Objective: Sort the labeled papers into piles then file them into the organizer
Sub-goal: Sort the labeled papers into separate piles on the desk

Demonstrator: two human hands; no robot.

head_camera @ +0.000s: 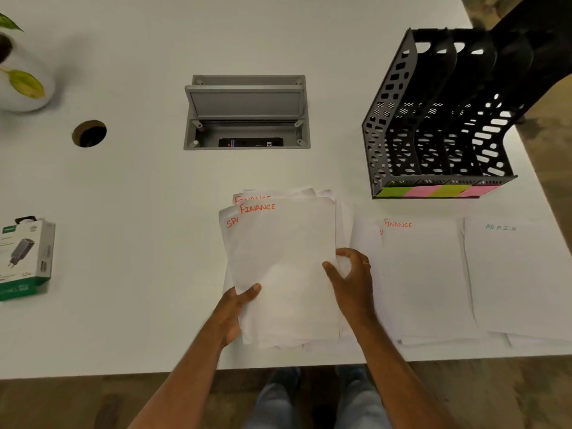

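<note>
A loose stack of white papers (284, 261) is held over the near middle of the white table (139, 187); its top sheet reads FINANCE in red. My left hand (236, 308) grips the stack's lower left corner. My right hand (353, 280) pinches the top sheet's right edge, thumb on top. To the right lie a pile headed FINANCE (424, 280) and a pile headed ADMIN (520, 280). The black mesh organizer (439, 119) stands at the back right with several slots that look bare and green and pink labels along its front.
An open grey cable box (246, 113) is sunk into the table's middle. A round cable hole (89, 133) lies to its left. A potted plant (21, 75) stands far left. A charger box (26, 258) rests near the left edge. The table's near edge runs just below the papers.
</note>
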